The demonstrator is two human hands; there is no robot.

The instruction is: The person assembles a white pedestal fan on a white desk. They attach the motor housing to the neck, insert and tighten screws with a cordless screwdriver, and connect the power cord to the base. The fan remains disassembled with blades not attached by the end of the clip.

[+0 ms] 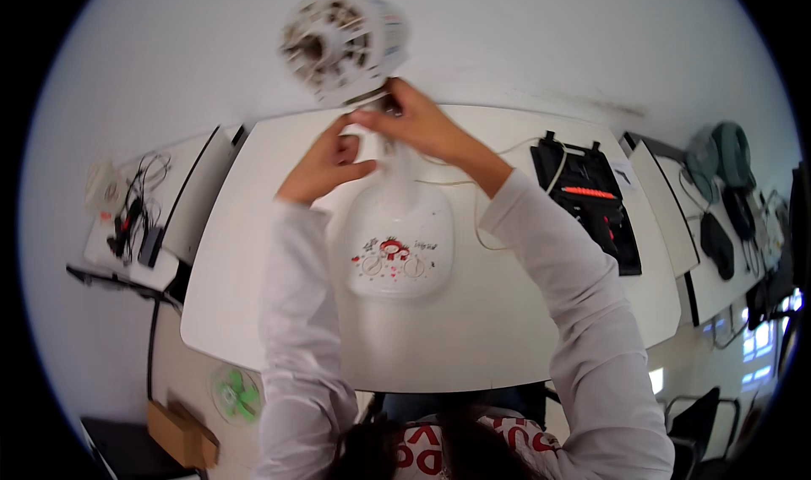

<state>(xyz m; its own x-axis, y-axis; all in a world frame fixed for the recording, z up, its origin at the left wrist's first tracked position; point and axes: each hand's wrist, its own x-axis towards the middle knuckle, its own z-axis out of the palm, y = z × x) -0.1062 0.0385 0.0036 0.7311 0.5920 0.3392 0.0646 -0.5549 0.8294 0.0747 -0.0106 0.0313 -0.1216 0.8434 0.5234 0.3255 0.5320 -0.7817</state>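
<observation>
A white desk fan (400, 282) without its blades and front guard stands on the table, its base printed with a cartoon picture. At the top, its motor housing (342, 45) is tilted and slightly blurred, with a bare shaft at the front. My right hand (420, 127) is closed round the neck just under the housing, fingers behind it and thumb across the front. Beside the neck, on its left, my left hand (325, 163) has its fingers bent and its thumb held apart, with nothing visible between them. Its index fingertip comes close to my right thumb.
On the white table (245, 311), an open black tool case (583, 163) holds a drill and an orange strip at right. A pale cord (481, 218) curves beside the fan. Side tables carry cables (139, 210) and bags (731, 155). Green fan blades (236, 394) and a cardboard box (182, 433) lie lower left.
</observation>
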